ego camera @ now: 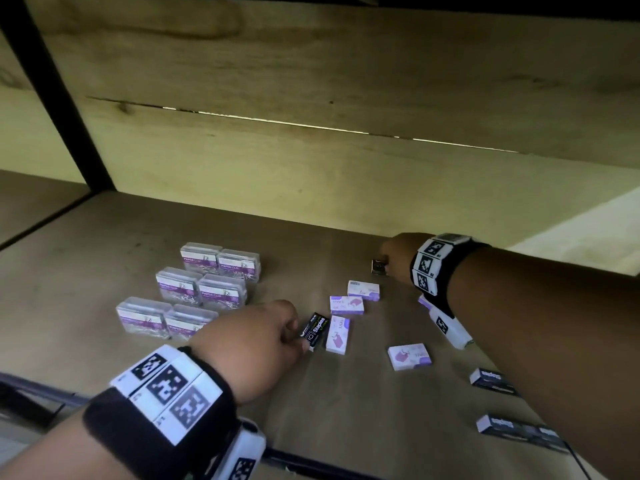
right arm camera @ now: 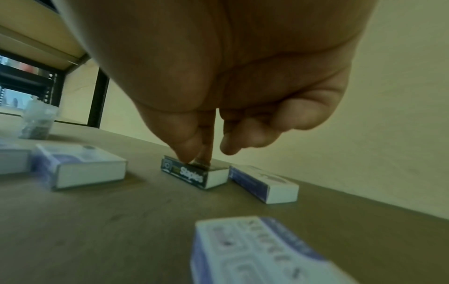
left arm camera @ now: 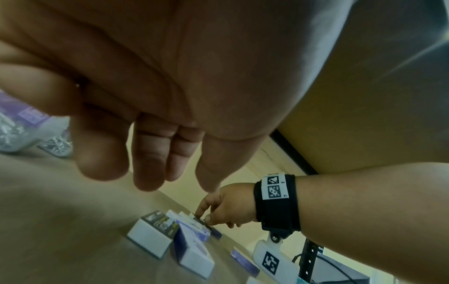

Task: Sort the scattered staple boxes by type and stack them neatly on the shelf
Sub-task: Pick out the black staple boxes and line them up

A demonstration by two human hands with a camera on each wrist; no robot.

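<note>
Six clear paper clip boxes [ego camera: 188,291] with purple-and-white labels stand in three rows of two at the left of the shelf board, each pair touching side by side. A black metal upright [ego camera: 52,84] rises at the far left. Behind runs a pale wood-grain back panel [ego camera: 311,81] with a thin bright gap [ego camera: 311,125] between its boards.
</note>
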